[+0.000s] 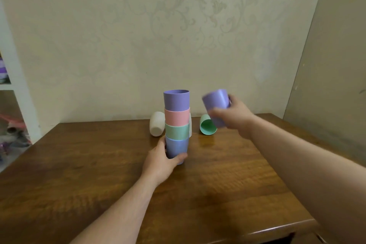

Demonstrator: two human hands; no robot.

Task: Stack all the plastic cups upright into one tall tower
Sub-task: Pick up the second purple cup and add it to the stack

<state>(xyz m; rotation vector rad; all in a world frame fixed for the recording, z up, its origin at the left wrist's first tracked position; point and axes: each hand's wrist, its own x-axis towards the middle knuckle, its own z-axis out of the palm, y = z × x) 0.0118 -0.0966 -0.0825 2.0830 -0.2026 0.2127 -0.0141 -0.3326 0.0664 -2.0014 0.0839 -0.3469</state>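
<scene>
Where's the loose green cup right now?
In the head view the green cup lies on its side at the table's far edge, right of the stack, just below the right hand.

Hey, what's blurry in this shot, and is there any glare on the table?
Head view: the right hand and its purple cup are smeared by motion blur; the stack and left hand are sharp. Soft glare sits on the table below the fallen green cup; straight edges bow from the wide-angle lens.
</scene>
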